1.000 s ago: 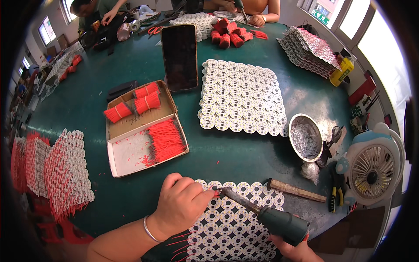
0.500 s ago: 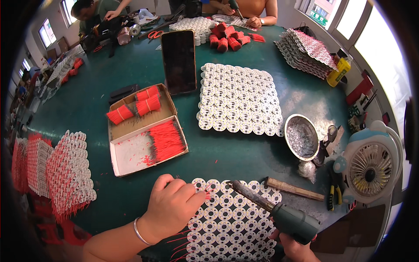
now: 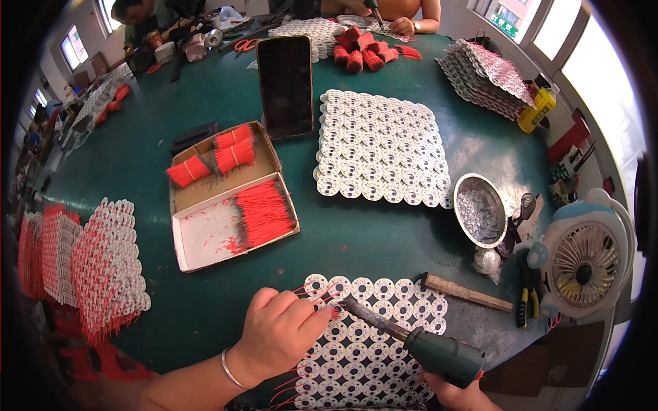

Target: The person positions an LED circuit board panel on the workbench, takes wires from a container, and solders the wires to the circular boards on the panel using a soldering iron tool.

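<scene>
My left hand (image 3: 277,333) pinches a thin red wire (image 3: 322,296) against a panel of round white circuit boards (image 3: 373,342) lying at the near edge of the green table (image 3: 356,240). My right hand (image 3: 452,396) grips the dark green handle of a soldering iron (image 3: 418,342). Its metal tip rests on the panel just beside my left fingertips. Several red wire ends stick out along the panel's left edge.
A cardboard box of loose red wires (image 3: 264,214) and tied red bundles (image 3: 212,161) sits ahead on the left. A second white panel (image 3: 384,147), an upright phone (image 3: 284,85), a metal bowl (image 3: 480,209), a small fan (image 3: 582,257), a wooden-handled tool (image 3: 466,293) and stacked panels (image 3: 103,264) surround me. Other people work at the far end.
My view has shifted slightly. My left hand stays on the panel, fingers now pinched at the iron's tip; the soldering iron has edged a little along the panel.
</scene>
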